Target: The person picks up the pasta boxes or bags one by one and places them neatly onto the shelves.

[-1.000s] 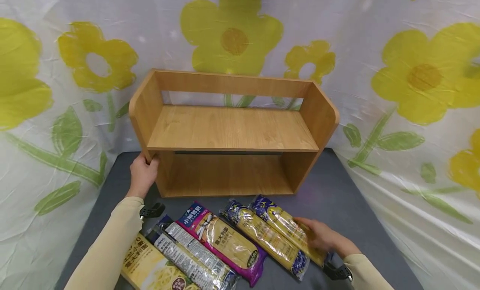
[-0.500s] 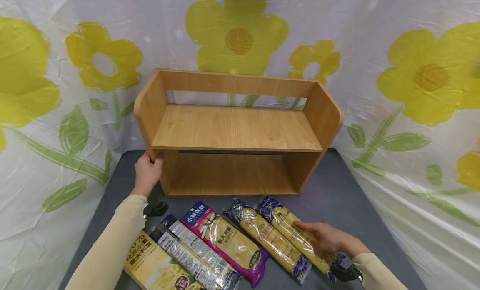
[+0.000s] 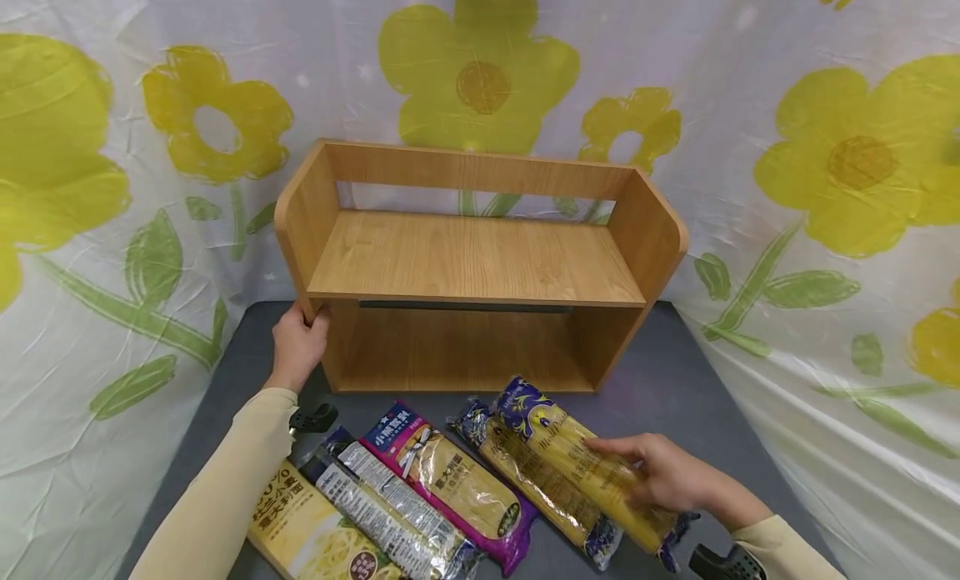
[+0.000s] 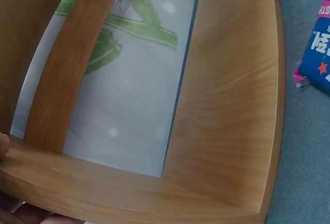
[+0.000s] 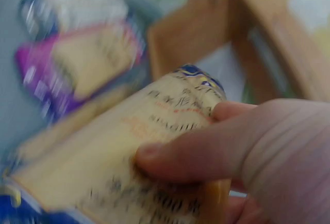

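Observation:
My left hand (image 3: 298, 343) grips the left side panel of a two-tier wooden shelf (image 3: 480, 259), thumb inside and fingers outside. In the left wrist view that panel (image 4: 118, 185) runs along the bottom, with fingertips at its lower left. With my right hand (image 3: 671, 477) I hold a blue-and-yellow pack of spaghetti (image 3: 573, 455), thumb across its top face and fingers under its right edge. This pack overlaps a similar spaghetti pack (image 3: 536, 480) beside it. In the right wrist view the held pack (image 5: 129, 126) is blurred but its printed lettering shows.
Left of the spaghetti lie a purple pasta bag (image 3: 450, 484), a dark pack with white label panels (image 3: 390, 505) and a yellow pasta package (image 3: 315, 530). They rest on a dark grey table (image 3: 645, 397). A flower-printed curtain (image 3: 750, 105) surrounds the back and sides.
My right hand has lifted the rightmost spaghetti pack and shifted it slightly left, over its neighbour. My left hand keeps its grip on the shelf.

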Demonstrator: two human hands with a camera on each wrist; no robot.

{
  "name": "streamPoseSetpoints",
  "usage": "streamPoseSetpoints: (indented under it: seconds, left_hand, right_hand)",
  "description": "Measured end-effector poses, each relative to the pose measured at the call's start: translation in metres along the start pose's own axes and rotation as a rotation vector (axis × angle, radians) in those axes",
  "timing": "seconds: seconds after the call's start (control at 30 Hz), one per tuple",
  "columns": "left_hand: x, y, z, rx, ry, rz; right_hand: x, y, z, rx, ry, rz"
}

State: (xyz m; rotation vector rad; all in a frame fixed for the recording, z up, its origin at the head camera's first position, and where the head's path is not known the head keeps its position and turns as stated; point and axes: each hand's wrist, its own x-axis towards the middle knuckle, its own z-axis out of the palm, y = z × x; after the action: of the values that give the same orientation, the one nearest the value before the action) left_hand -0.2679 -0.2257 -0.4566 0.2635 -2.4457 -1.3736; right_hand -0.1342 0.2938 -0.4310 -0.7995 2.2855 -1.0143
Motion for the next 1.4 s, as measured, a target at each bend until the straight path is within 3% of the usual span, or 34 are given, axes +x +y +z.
streamPoseSetpoints:
  seconds: [0.17,0.3,0.37,0.5,0.67,0.8,0.93,1.13,1.27,1.4]
  left_hand:
    - [-0.001,-0.001,-0.002,0.015,0.022,0.01]
    - [-0.003,0.0,-0.001,0.027,0.042,0.026]
    - [-0.002,-0.001,0.0,0.031,0.049,0.03]
    - [0.0,-0.003,0.003,0.034,0.057,0.033]
    - [0.002,-0.003,0.005,0.037,0.063,0.047]
    - [0.001,-0.004,0.004,0.033,0.068,0.038]
    - [-0.002,-0.004,0.005,0.049,0.074,0.035]
    - [-0.004,-0.002,0.004,0.102,0.069,0.042]
    - [-0.004,-0.002,0.004,0.12,0.022,0.055]
    - [-0.006,0.0,0.009,0.103,-0.016,0.074]
  right_hand:
    - [0.028,-0.056,-0.012,0.156,-0.044,-0.167]
    - [0.062,-0.105,-0.02,0.276,-0.027,-0.194]
    - [0.083,-0.132,-0.021,0.349,0.018,-0.147]
    - [0.136,-0.179,-0.019,0.549,0.156,0.027]
    - [0.21,-0.219,-0.016,0.736,0.344,0.203]
    - [0.261,-0.233,-0.013,0.786,0.412,0.221]
    - [0.295,-0.235,-0.008,0.816,0.458,0.232]
    - [0.317,-0.237,-0.004,0.855,0.45,0.223]
    - [0.324,-0.241,-0.005,0.942,0.392,0.187]
    - [0.326,-0.24,-0.005,0.94,0.407,0.199]
